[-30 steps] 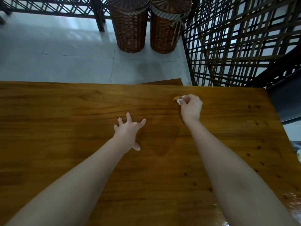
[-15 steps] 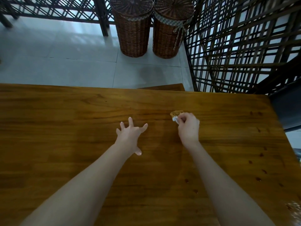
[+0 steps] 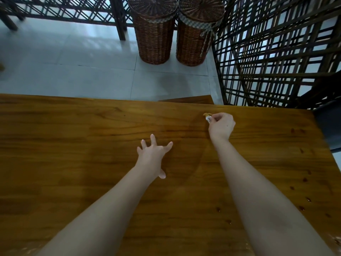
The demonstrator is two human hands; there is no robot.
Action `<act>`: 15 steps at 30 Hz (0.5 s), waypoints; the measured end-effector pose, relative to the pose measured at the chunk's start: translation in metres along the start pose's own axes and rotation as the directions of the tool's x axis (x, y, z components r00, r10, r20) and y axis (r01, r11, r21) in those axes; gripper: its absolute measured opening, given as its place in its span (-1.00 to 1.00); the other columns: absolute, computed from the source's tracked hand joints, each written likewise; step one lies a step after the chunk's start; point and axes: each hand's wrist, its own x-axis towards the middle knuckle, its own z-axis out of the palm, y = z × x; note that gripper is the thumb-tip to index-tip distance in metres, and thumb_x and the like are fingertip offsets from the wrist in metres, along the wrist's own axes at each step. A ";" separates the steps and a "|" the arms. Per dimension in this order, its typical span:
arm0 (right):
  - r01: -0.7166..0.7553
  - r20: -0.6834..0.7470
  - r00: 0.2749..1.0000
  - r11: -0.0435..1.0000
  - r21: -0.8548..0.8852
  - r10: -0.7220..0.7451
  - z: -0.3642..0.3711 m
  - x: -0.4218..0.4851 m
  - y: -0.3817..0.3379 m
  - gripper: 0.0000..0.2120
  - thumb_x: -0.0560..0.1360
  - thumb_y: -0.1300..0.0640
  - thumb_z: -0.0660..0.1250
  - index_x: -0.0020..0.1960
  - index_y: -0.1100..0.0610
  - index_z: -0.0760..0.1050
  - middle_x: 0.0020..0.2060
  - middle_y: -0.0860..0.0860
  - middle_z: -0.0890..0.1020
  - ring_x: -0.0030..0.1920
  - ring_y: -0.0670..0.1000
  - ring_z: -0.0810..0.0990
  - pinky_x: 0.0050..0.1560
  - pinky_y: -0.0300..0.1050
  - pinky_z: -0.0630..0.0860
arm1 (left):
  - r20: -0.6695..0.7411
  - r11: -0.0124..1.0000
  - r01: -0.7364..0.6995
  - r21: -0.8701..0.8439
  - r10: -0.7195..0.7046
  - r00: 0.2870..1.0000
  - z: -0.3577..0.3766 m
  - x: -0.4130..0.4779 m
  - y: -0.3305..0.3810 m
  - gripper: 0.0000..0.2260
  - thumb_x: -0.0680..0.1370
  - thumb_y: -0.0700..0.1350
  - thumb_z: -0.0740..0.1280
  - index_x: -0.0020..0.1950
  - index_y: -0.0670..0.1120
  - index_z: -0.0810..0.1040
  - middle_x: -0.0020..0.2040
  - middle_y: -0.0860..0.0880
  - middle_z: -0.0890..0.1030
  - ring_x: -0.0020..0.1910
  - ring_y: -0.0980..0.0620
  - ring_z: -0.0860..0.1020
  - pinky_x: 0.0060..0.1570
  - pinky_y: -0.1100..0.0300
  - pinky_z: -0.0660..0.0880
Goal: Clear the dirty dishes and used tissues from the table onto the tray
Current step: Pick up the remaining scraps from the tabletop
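- Wood-brown and glossy, the counter (image 3: 73, 145) fills the near half of the room as I look at it, with both bare arms stretched out across it.
- Far and to the right, the right hand (image 3: 221, 126) has its grip clenched round a small crumpled tissue (image 3: 208, 117), white with a yellowish stain.
- That wad pokes out on the hand's far-left side, low over the wood; I cannot tell whether it touches.
- Nearer and further left, the left hand (image 3: 151, 157) is well apart from the tissue, fingers spread and straight, grasping nothing, apparently resting on the counter.
- Since the tissue sits in the right grip, that hand looks like the one to carry it; balled up as it is, it has no long axis to mind.
- No tray shows from here, so I cannot say which way the carry must go.
- Dark drops (image 3: 304, 180) dot the counter's right side.
- Past the far edge, two wicker baskets (image 3: 154, 34) stand on pale floor tiles beside a dark lattice screen (image 3: 276, 52).
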 end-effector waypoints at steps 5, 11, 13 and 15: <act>0.147 0.136 0.982 0.985 -0.095 -0.134 -0.003 -0.034 0.013 -0.86 0.52 0.24 0.34 0.06 0.19 0.61 -0.01 0.05 0.63 -0.04 -0.05 0.58 -0.07 -0.26 0.53 | -0.031 1.000 -0.024 0.013 0.024 0.999 -0.001 -0.004 -0.001 0.04 0.35 0.00 0.56 0.55 0.22 -0.15 0.54 -0.26 -0.27 0.48 -0.43 -0.16 0.41 -0.32 0.01; 0.186 0.211 0.966 0.971 -0.147 -0.153 -0.033 -0.091 0.055 -0.89 0.53 0.27 0.31 -0.05 0.16 0.61 -0.11 -0.02 0.57 -0.12 -0.09 0.52 -0.20 -0.36 0.44 | -0.076 0.999 -0.046 -0.010 0.045 0.996 0.006 -0.014 -0.003 0.00 0.40 0.01 0.51 0.53 0.25 -0.20 0.55 -0.20 -0.30 0.50 -0.38 -0.20 0.39 -0.37 -0.03; 0.201 0.237 0.958 0.969 -0.145 -0.164 -0.044 -0.110 0.067 -0.87 0.52 0.29 0.30 -0.08 0.15 0.61 -0.15 -0.04 0.56 -0.15 -0.09 0.53 -0.24 -0.38 0.40 | -0.090 0.998 -0.065 -0.004 0.065 0.994 0.009 -0.021 -0.006 -0.02 0.44 0.04 0.47 0.52 0.26 -0.25 0.54 -0.18 -0.32 0.50 -0.35 -0.24 0.38 -0.38 -0.06; 0.195 0.264 0.953 0.969 -0.152 -0.150 -0.052 -0.124 0.075 -0.87 0.52 0.29 0.31 -0.06 0.15 0.62 -0.13 -0.03 0.58 -0.11 -0.06 0.55 -0.18 -0.31 0.46 | -0.111 0.996 -0.090 0.003 0.089 0.990 0.011 -0.030 -0.009 -0.06 0.48 0.06 0.42 0.51 0.25 -0.30 0.54 -0.18 -0.34 0.50 -0.33 -0.26 0.38 -0.38 -0.08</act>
